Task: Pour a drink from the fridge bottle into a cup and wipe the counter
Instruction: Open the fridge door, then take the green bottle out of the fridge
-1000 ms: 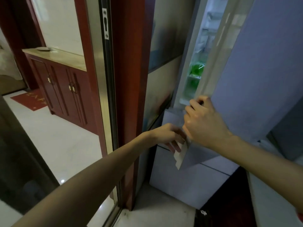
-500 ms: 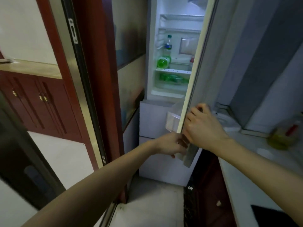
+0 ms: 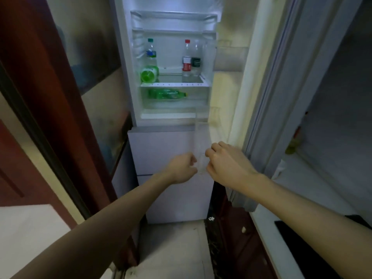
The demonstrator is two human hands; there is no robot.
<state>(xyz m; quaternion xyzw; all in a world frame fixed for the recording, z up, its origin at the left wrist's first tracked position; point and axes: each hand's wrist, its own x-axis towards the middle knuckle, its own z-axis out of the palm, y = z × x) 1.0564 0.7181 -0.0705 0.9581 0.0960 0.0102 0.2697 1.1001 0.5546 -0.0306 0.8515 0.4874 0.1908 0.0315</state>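
Pose: outstretched toward open fridge (image 3: 169,150) | left hand (image 3: 182,168): curled | right hand (image 3: 227,164): curled | grip on anything: cannot tell

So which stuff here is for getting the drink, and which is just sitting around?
For the job: fridge, red-capped bottle, teal-capped bottle, green bottle on the shelf, green bottle below it (can't tell which gets poured), counter. No cup shows.
Just sitting around: yellowish bottle at the right, black panel on the counter, red door frame.
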